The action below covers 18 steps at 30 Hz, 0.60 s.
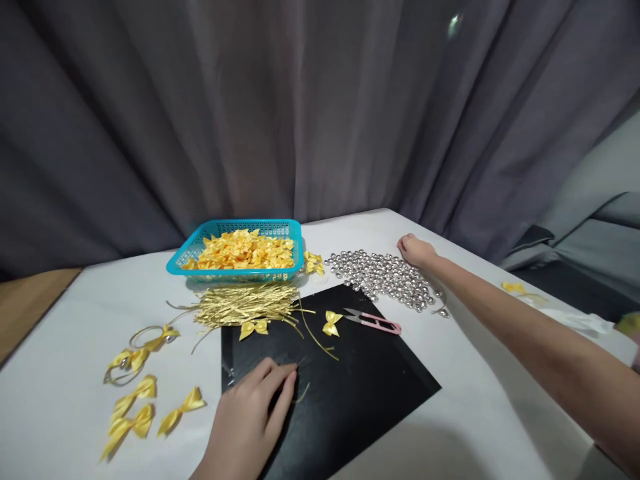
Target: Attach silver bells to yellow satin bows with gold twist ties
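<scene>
Over the black mat (350,400), my left hand (255,407) is closed in a pinch. A short gold cord (302,395) curves out by its fingertips; most of it is hidden under the fingers. My right hand (416,251) reaches far out, fingers curled, at the back edge of a spread of small shiny silver bells (385,275). What its fingers hold, if anything, I cannot make out. Beyond my left hand, two yellow ribbon bows (331,324) lie on the mat, close to pink-handled thread snips (374,321).
A blue plastic basket (235,272) full of yellow bows stands at the back. A heap of gold cords (247,305) lies before it. At left on the white table (55,373) are loose bows (181,411) and bows with cord loops and bells (127,363). Grey curtains (300,107) hang behind.
</scene>
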### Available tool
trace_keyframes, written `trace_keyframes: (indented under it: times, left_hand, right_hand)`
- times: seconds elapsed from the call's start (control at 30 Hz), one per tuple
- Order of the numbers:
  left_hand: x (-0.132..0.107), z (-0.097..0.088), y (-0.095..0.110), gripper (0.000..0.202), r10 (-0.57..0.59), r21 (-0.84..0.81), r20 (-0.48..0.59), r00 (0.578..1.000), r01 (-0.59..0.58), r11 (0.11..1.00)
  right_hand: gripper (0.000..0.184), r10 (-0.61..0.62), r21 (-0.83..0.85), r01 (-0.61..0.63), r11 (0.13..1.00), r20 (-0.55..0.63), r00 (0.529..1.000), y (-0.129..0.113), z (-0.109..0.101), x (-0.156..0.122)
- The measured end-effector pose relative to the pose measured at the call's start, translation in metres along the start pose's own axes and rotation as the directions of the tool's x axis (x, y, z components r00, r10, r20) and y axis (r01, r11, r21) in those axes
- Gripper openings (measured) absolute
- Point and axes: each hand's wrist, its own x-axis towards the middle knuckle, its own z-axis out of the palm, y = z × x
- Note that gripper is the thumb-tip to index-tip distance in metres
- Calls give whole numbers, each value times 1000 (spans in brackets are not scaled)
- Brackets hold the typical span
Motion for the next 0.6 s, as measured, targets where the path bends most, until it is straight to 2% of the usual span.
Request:
trace_keyframes:
  times: [0.1, 0.2, 0.3, 0.6]
  left_hand:
    - [1, -5, 0, 35, -70, 72, 13, 997, 69, 995]
    - [1, -10, -5, 36, -77, 147, 36, 996, 71, 987]
    - [0, -13, -10, 37, -97, 150, 59, 994, 87, 985]
    - [-1, -8, -15, 37, -84, 114, 21, 996, 81, 990]
  right_hand:
    - [31, -59, -17, 59, 998, -19, 998, 0, -3, -8]
    - [28, -169, -8, 169, 986, -3, 986, 7, -9, -18]
    - [26, -245, 1, 245, 970, 20, 969, 19, -13, -29]
    - [29, -265, -34, 266, 963, 43, 963, 48, -16, -58]
